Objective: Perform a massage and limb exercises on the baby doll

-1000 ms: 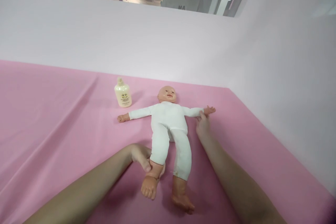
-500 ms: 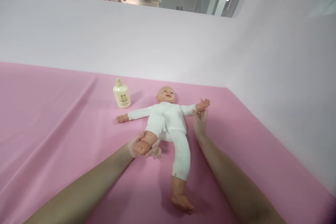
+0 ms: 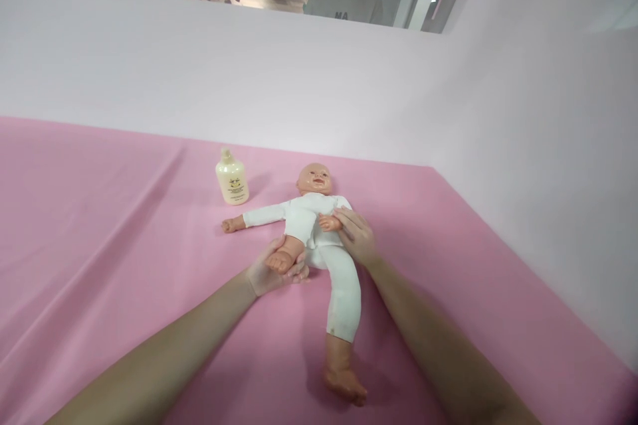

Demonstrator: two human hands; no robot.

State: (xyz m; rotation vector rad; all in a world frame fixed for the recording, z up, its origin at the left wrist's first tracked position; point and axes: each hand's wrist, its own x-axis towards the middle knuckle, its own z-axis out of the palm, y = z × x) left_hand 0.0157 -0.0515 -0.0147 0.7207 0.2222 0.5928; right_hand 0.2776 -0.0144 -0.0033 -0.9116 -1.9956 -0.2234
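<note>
A baby doll (image 3: 343, 292) with a white cloth body lies on its back on the pink sheet (image 3: 124, 232), head at the far end. My left hand (image 3: 272, 272) is closed round the lower part of the doll's raised, bent leg from below, near the bare foot (image 3: 280, 261). On the other side my right hand (image 3: 357, 237) holds the doll's arm near its small hand (image 3: 329, 222), which is folded across the chest. The doll's other arm (image 3: 264, 214) stretches out to the left, and its other leg lies straight toward me.
A cream pump bottle (image 3: 232, 179) stands upright on the sheet left of the doll's head. White walls (image 3: 224, 73) rise behind and at the right. A person in a light shirt (image 3: 343, 3) shows in the glass at the top.
My right hand has brought the doll's arm inward from the right side onto its chest. My left hand has pushed the bent leg slightly up and to the right.
</note>
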